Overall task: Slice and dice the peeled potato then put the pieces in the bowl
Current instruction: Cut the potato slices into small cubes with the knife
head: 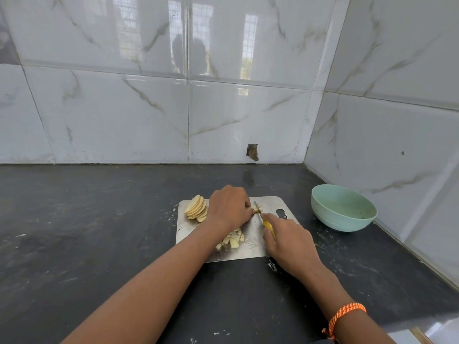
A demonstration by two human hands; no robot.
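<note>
A steel cutting board lies on the dark counter. A fanned stack of potato slices sits at its far left corner. My left hand curls over a few slices and pins them to the board; cut bits show just past its fingertips. My right hand grips a yellow-handled knife, blade down beside the left fingertips. A heap of diced potato rests near the board's front edge, partly hidden by my left forearm. The pale green bowl stands right of the board.
Glossy marble-look tiled walls close off the back and right side, meeting in a corner behind the bowl. A small hole breaks the back wall at counter level. The black counter stretches left of the board, with potato specks around the board.
</note>
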